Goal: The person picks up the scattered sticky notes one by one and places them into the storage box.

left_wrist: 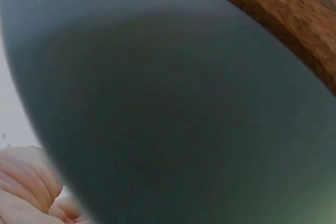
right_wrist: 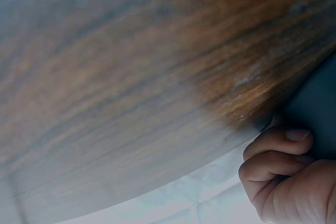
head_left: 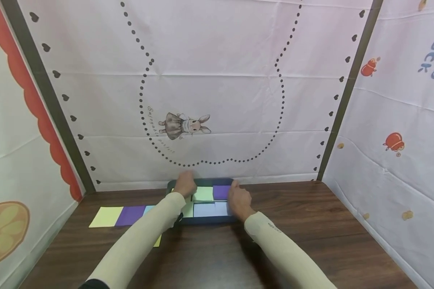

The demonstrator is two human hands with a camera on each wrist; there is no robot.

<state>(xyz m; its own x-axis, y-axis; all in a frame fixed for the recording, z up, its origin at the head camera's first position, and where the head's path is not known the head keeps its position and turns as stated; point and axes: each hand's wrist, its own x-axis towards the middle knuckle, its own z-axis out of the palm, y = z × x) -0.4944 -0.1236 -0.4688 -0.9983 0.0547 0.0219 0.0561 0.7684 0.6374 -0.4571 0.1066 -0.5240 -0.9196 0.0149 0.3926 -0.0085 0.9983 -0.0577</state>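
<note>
A dark blue-grey tray sits at the back of the table, holding light green, purple and pale blue square pieces that look like sticky notes. My right hand grips the tray's right side, its curled fingers against the dark wall in the right wrist view. My left hand is curled at the back-left rim and appears to hold the tray; its exact contact is hidden. In the left wrist view, a dark surface fills most of the frame, with the left hand's curled fingers at lower left.
Yellow, purple and light blue squares lie in a row on the brown wooden table, left of the tray. Another yellow piece shows beside the left forearm. A printed white cloth hangs behind.
</note>
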